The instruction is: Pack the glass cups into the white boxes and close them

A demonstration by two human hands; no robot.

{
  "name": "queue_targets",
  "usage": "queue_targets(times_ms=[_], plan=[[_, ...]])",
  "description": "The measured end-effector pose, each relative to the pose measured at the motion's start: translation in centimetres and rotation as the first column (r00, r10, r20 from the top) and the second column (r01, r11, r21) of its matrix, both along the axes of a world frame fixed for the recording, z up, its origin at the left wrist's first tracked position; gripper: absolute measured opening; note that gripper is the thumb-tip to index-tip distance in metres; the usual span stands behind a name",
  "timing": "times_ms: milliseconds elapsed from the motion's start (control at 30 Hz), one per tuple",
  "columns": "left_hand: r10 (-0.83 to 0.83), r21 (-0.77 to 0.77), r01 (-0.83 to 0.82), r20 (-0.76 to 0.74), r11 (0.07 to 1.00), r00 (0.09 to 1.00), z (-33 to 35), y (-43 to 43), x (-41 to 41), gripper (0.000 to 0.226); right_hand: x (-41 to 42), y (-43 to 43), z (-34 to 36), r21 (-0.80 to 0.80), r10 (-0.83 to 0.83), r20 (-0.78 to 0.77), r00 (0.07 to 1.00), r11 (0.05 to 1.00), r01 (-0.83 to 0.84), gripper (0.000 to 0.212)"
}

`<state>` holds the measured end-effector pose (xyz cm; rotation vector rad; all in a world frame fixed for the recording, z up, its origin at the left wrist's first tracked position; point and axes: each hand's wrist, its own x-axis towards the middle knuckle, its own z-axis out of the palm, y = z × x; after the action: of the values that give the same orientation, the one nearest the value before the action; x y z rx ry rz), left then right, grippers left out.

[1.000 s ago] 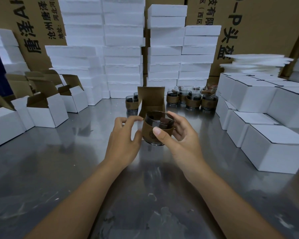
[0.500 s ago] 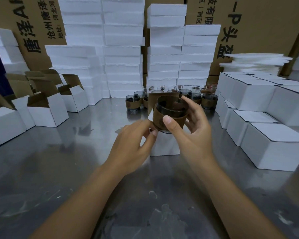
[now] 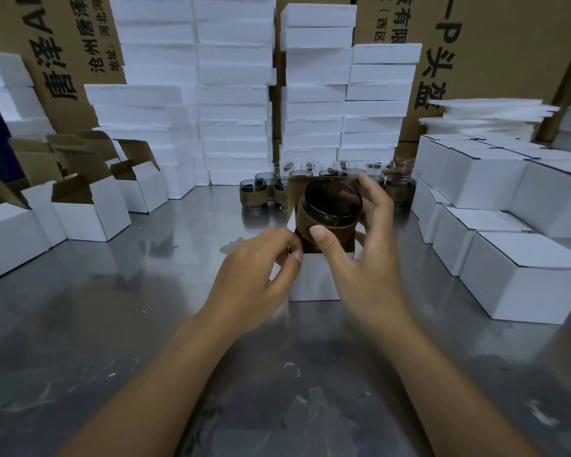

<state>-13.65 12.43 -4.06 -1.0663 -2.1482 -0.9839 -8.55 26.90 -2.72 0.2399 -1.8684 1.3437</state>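
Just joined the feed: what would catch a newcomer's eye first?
At centre, the right hand holds a brown-sleeved glass cup over an open white box, whose left edge the left hand pinches. Tall white foam stacks fill the back; closed white boxes pile up at right.

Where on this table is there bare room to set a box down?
Bare steel table lies between the open boxes at left and the box being packed, and along the near edge. Crowded: closed boxes at right, glass cups and foam slabs behind.
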Motion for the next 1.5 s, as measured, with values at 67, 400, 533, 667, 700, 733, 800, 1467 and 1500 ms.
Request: queue_targets(times_ms=[67,400,533,667,700,733,800,1467,1500], plan=[[-0.017,-0.001,0.017,-0.002,1.0,1.0,0.0,0.0,-0.1,0.013,0.0,-0.1,-0.1,0.071,-0.035,-0.041,0.999,0.997,0.038,0.062],[-0.045,0.008,0.046,-0.033,0.999,0.998,-0.4,0.1,-0.1,0.01,0.1,0.1,-0.5,0.297,-0.193,-0.049,0.98,0.934,0.199,0.019],[-0.032,0.022,0.033,-0.043,0.999,0.999,-0.4,0.1,-0.1,0.007,0.2,0.1,-0.2,0.309,-0.192,0.03,0.981,0.935,0.174,0.022],[-0.018,0.029,0.019,-0.036,0.999,0.999,-0.4,0.1,-0.3,0.009,0.3,0.0,-0.2,0.327,-0.168,0.127,0.978,0.938,0.118,0.022],[-0.021,0.028,0.022,-0.036,0.999,0.999,-0.4,0.1,-0.3,0.009,0.3,0.0,-0.2,0.321,-0.161,0.141,0.977,0.941,0.109,0.022],[-0.025,0.028,0.026,-0.038,0.999,0.999,-0.4,0.1,-0.3,0.009,0.2,0.1,-0.2,0.312,-0.155,0.155,0.976,0.945,0.1,0.022],[-0.028,0.025,0.029,-0.042,0.999,0.999,-0.4,0.1,-0.3,0.009,0.2,0.1,-0.2,0.308,-0.148,0.184,0.972,0.948,0.086,0.026],[-0.028,0.013,0.026,0.102,1.0,0.994,-0.4,0.3,-0.5,0.042,-1.2,0.6,0.2,-0.468,0.044,0.468,0.883,0.859,0.205,0.033],[-0.027,0.002,0.026,0.111,1.0,0.994,-0.4,0.3,-0.5,0.038,-1.3,0.7,0.2,-0.47,0.079,0.509,0.857,0.859,0.2,0.035]])
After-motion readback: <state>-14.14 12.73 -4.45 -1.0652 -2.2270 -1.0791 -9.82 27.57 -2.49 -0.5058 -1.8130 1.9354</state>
